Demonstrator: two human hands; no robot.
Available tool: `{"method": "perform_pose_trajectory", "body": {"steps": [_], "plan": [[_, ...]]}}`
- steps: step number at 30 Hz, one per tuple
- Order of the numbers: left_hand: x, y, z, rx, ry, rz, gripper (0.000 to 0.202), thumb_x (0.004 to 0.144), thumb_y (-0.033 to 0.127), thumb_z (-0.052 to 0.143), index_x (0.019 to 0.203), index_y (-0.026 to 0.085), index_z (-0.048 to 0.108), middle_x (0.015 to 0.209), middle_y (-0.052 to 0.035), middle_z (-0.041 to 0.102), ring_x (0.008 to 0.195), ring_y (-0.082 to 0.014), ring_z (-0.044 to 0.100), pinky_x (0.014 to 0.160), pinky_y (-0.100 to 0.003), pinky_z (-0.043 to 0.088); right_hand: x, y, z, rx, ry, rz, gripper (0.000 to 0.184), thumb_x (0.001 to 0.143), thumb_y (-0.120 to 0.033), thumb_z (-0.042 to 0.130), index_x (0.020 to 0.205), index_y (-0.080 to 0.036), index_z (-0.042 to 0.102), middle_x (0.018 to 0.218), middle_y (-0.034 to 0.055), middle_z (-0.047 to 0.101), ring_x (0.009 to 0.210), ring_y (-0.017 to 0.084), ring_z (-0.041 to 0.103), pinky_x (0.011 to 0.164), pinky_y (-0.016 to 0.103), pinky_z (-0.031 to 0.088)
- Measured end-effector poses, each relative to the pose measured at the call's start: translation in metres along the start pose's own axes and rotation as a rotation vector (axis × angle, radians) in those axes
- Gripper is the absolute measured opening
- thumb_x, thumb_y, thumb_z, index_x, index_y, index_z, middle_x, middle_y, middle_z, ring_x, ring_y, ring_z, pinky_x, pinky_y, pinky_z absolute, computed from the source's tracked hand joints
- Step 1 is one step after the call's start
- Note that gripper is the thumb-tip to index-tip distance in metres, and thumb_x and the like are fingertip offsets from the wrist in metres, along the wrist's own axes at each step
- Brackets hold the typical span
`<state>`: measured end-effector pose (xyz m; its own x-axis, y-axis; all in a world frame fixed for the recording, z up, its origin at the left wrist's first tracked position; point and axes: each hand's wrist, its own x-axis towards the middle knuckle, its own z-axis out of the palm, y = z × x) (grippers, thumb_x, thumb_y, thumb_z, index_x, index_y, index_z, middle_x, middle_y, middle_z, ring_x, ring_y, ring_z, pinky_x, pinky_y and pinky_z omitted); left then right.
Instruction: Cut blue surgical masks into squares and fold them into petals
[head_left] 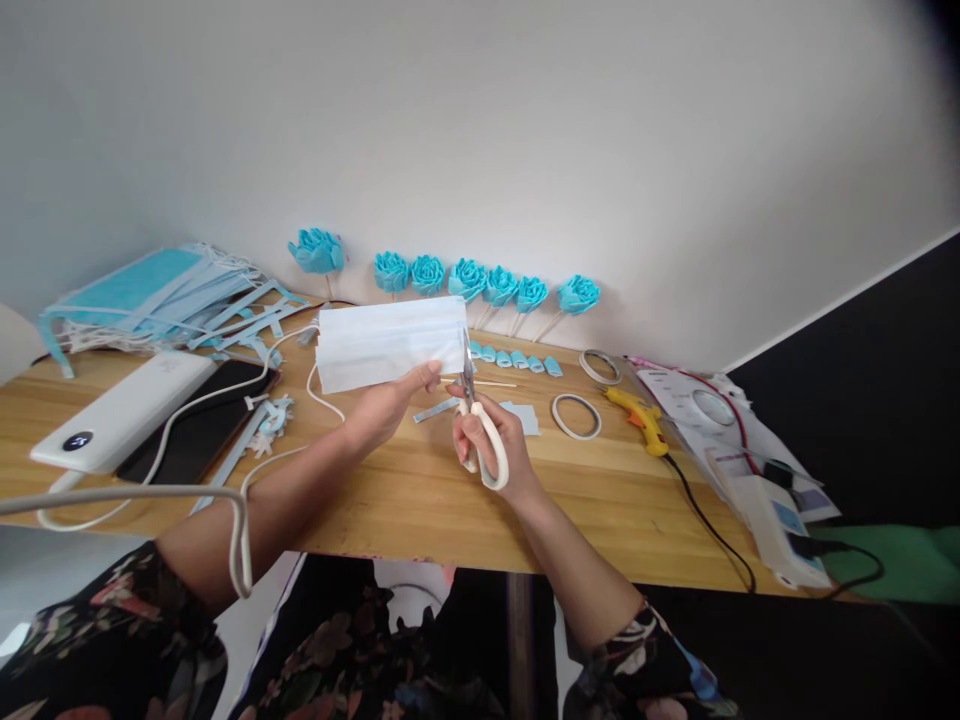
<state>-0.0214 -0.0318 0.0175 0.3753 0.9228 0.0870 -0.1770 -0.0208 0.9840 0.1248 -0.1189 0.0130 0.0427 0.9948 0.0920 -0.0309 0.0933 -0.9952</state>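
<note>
A pale blue-white face mask [382,340] is held up over the table by my left hand [390,402], its thumb pressed on the lower edge near the right end. My right hand [499,440] grips white-handled scissors [491,450]. Their blades point up along the mask's right edge; whether they are parted I cannot tell. Below the hands lie a pale strip [435,409], a thin stick [491,383] and a light blue-grey piece [525,418], partly hidden by my right hand. Small rolled blue pieces [519,359] sit in a row just behind.
Several blue fabric flowers [427,274] on sticks lean along the wall. At the left are stacked masks [127,290], cut strips [244,320], a white power bank [127,410] and cables. Tape rolls [576,417], a yellow glue gun [641,420] and a power strip [780,530] lie right.
</note>
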Motion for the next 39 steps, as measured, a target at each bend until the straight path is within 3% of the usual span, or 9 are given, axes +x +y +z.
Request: {"method": "perform_pose_trajectory", "body": {"steps": [13,25,34,39], "plan": [[0.001,-0.001,-0.002,0.002,0.026,0.052,0.039,0.080,0.052,0.065,0.063,0.019,0.051,0.079,-0.0038,0.057,0.085,-0.0198,0.053,0.091,-0.035,0.041,0.000,0.002,-0.003,-0.045,0.003,0.011,0.055,0.083,-0.053,0.068,0.123,-0.015,0.065,0.058,-0.0070,0.051,0.042,0.007,0.044,0.042,0.022,0.036],[-0.002,-0.004,-0.003,-0.017,-0.028,-0.011,0.040,0.078,0.053,0.068,0.062,0.021,0.052,0.087,-0.0075,0.065,0.093,-0.0240,0.057,0.096,-0.038,0.040,0.006,0.010,-0.010,-0.034,-0.086,-0.080,0.065,0.082,-0.068,0.066,0.125,-0.020,0.059,0.070,-0.0032,0.053,0.054,0.010,0.049,0.047,0.024,0.040],[-0.003,-0.009,-0.001,0.036,-0.029,-0.009,0.040,0.079,0.055,0.070,0.063,0.021,0.056,0.085,-0.0074,0.066,0.088,-0.0237,0.059,0.095,-0.039,0.042,0.008,0.012,-0.011,-0.028,-0.038,-0.083,0.056,0.079,-0.073,0.064,0.100,-0.021,0.059,0.071,-0.0023,0.056,0.052,0.010,0.050,0.045,0.023,0.040],[-0.005,-0.006,0.002,0.020,-0.018,-0.024,0.037,0.077,0.052,0.070,0.062,0.022,0.055,0.086,-0.0075,0.067,0.088,-0.0240,0.059,0.095,-0.040,0.043,0.007,0.013,-0.012,-0.012,-0.043,-0.093,0.054,0.081,-0.069,0.065,0.104,-0.020,0.060,0.068,-0.0030,0.056,0.049,0.009,0.048,0.043,0.023,0.039]]}}
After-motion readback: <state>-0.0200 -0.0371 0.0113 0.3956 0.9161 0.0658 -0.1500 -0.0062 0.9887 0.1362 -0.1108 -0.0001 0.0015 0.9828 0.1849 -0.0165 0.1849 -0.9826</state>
